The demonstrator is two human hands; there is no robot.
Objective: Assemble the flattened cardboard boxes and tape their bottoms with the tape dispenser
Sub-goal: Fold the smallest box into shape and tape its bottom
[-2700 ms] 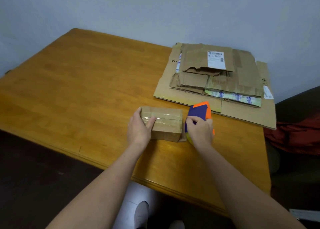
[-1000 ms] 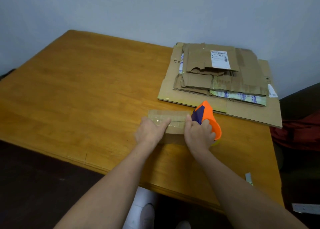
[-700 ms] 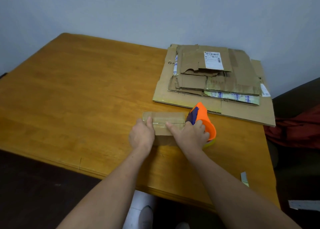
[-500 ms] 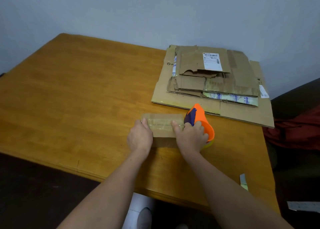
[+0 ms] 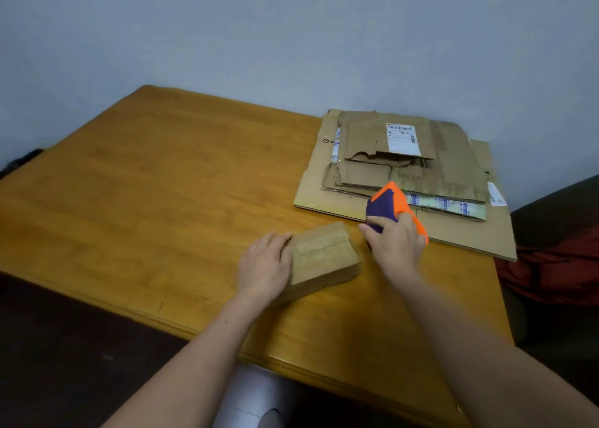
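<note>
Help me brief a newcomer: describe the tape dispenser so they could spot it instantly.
On the wooden table, look right, to the near edge of the stack of flattened cardboard. There the right hand grips the tape dispenser, beside the small assembled box. It is the only orange-and-purple thing among brown cardboard.

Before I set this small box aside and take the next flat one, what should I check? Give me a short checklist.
1. Seam taped: ok, tape runs along the box top.
2. Ends of tape pressed down: cannot tell.
3. Strip cut from the dispenser: cannot tell.
4. Clearance: ok, right hand holds dispenser apart from box, to its right.
5. Box steadied: ok, left hand holds its left end.
6. Next flat: ok, stack lies on the table just beyond the dispenser.
</note>
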